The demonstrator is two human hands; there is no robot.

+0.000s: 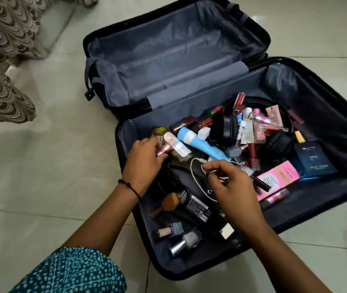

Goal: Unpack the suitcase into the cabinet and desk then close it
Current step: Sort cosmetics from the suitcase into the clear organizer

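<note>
One white cable (191, 172) within right grip (231, 187)

My suitcase (316, 96) lies open on the tiled floor (41, 161), its near half heaped with cosmetics, black headphones (229, 127) and a blue torch (202, 144). My left hand (143, 157) pinches a small pink tube (165, 149); my right hand (231, 187) pinches a white cable (191, 170).

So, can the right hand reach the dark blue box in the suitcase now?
Probably yes: the dark blue box lies uncovered on top, near the right hand, though that hand is pinching a white cable.
</note>
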